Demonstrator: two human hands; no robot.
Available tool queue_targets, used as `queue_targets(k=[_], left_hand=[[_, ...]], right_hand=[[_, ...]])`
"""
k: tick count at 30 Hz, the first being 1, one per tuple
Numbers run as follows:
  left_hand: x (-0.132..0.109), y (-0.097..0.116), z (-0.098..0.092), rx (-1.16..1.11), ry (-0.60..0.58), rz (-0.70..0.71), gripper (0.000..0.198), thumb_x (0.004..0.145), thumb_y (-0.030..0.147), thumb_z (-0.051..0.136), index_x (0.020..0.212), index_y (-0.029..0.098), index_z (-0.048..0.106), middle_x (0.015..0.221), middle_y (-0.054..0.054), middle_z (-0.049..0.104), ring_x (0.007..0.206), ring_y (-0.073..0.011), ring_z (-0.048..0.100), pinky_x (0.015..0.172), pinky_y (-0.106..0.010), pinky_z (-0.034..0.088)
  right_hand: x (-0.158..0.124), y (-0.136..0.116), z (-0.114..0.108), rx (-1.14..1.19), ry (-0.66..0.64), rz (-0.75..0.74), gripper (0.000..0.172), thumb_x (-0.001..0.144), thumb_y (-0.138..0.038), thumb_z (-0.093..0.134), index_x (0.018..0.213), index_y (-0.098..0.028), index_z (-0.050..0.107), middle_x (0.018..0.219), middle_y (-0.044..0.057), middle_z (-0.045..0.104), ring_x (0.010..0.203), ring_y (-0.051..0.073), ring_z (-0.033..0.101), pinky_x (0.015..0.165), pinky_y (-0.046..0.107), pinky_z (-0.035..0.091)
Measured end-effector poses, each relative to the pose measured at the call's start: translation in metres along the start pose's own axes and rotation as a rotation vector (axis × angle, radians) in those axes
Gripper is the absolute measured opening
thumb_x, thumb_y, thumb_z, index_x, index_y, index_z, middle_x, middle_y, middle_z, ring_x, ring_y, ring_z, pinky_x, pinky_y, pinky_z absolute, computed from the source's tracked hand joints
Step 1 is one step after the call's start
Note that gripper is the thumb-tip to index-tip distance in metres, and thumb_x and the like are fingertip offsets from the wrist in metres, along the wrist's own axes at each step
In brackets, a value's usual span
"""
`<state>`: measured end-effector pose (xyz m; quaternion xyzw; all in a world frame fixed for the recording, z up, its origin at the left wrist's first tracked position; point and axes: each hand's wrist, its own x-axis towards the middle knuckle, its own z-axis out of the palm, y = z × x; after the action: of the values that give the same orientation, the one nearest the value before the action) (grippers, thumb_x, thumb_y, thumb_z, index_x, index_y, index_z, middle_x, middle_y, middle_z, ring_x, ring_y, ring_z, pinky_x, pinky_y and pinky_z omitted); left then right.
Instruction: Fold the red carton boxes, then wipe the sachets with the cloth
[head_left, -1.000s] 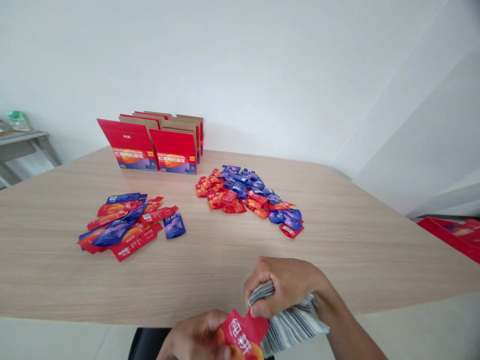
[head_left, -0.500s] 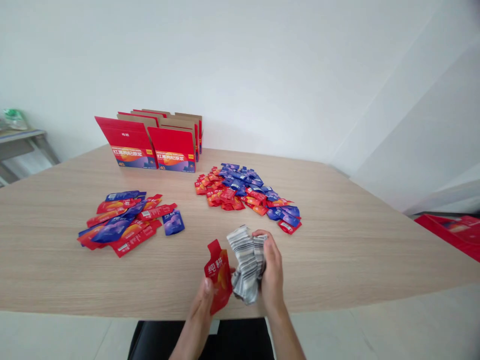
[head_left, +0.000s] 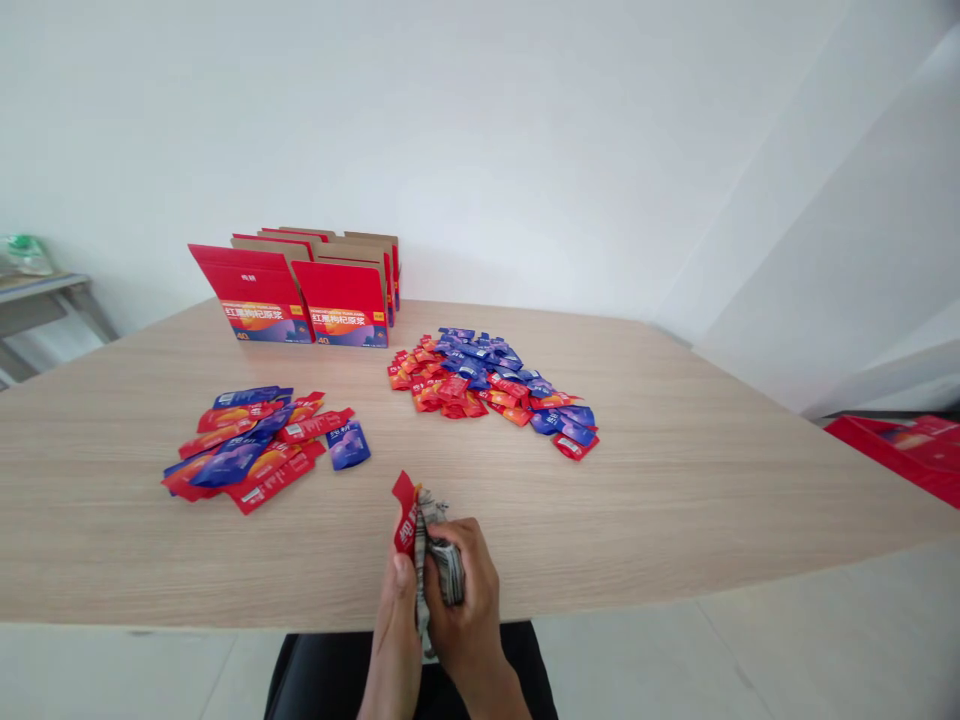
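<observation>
Near the front edge of the table, my left hand [head_left: 395, 615] is closed on a red sachet [head_left: 406, 512] with white lettering, its narrow spout end pointing up. My right hand [head_left: 472, 600] grips a crumpled grey-and-white striped wad [head_left: 451, 572]; whether it is cloth or paper I cannot tell. The wad is pressed against the back of the sachet, between my two hands. Most of the sachet's lower part is hidden by my left hand. To the left lies a pile of red and blue sachets [head_left: 240, 450], with a single blue sachet [head_left: 347, 444] at its right end.
A larger heap of red and blue sachets [head_left: 480, 372] lies mid-table, trailing toward the right. Behind, several open red cartons [head_left: 341, 295] stand in rows near the wall. A red box [head_left: 900, 450] with sachets sits beyond the table's right edge. A side table [head_left: 45, 285] stands far left.
My right hand has brought the striped wad left and down, against the red sachet. The sachet has turned more edge-on. The piles look unchanged.
</observation>
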<state>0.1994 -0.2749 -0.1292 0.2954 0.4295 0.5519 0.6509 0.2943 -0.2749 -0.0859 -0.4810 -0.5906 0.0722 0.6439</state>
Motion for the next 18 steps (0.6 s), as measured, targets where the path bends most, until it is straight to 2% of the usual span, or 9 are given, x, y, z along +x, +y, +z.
queue_targets(k=[4,7,11,13,15,18], left_hand=[[-0.011,-0.011,0.006,0.001,-0.039,-0.046,0.063,0.089,0.074,0.074,0.126,0.025,0.083,0.15,-0.011,0.074,0.163,-0.0377,0.042,0.137,-0.053,0.027],[-0.023,-0.023,0.014,-0.037,-0.054,-0.045,0.065,0.084,0.077,0.076,0.125,0.027,0.085,0.148,-0.01,0.075,0.162,-0.042,0.043,0.133,-0.055,0.035],[-0.039,-0.032,0.025,-0.137,0.026,-0.078,0.065,0.086,0.071,0.08,0.136,0.03,0.08,0.16,-0.007,0.066,0.164,-0.0374,0.041,0.135,-0.05,0.033],[-0.039,-0.026,0.029,-0.228,0.066,-0.121,0.064,0.089,0.071,0.078,0.138,0.029,0.08,0.159,-0.008,0.067,0.161,-0.0363,0.046,0.134,-0.05,0.035],[-0.033,-0.012,0.03,-0.305,0.08,-0.162,0.064,0.085,0.073,0.08,0.13,0.026,0.083,0.15,-0.01,0.074,0.155,-0.0382,0.054,0.131,-0.053,0.04],[-0.02,0.014,0.028,-0.3,0.045,-0.104,0.065,0.082,0.074,0.081,0.119,0.021,0.087,0.142,-0.013,0.078,0.153,-0.0388,0.056,0.133,-0.052,0.036]], right_hand=[[0.005,-0.005,-0.005,-0.023,0.089,-0.045,0.033,0.096,-0.004,0.059,0.117,-0.027,0.069,0.099,0.001,0.068,0.084,0.015,0.072,0.074,0.022,0.059],[0.016,-0.01,-0.013,-0.044,0.144,-0.057,0.031,0.097,-0.004,0.061,0.116,-0.027,0.069,0.098,0.001,0.068,0.085,0.015,0.072,0.073,0.022,0.059],[0.022,-0.012,-0.019,-0.094,0.153,-0.048,0.029,0.098,-0.005,0.061,0.114,-0.027,0.07,0.096,0.001,0.068,0.084,0.015,0.072,0.074,0.022,0.059],[0.018,-0.011,-0.018,-0.103,0.12,-0.047,0.028,0.097,-0.005,0.061,0.113,-0.027,0.07,0.095,0.001,0.069,0.082,0.015,0.073,0.073,0.022,0.059],[0.01,-0.01,-0.015,-0.098,0.077,-0.048,0.029,0.096,-0.005,0.059,0.111,-0.026,0.07,0.094,0.0,0.069,0.081,0.015,0.073,0.072,0.021,0.059],[-0.002,-0.008,-0.008,-0.1,0.028,-0.076,0.03,0.095,-0.004,0.056,0.109,-0.026,0.07,0.092,0.0,0.07,0.079,0.015,0.074,0.071,0.022,0.06]])
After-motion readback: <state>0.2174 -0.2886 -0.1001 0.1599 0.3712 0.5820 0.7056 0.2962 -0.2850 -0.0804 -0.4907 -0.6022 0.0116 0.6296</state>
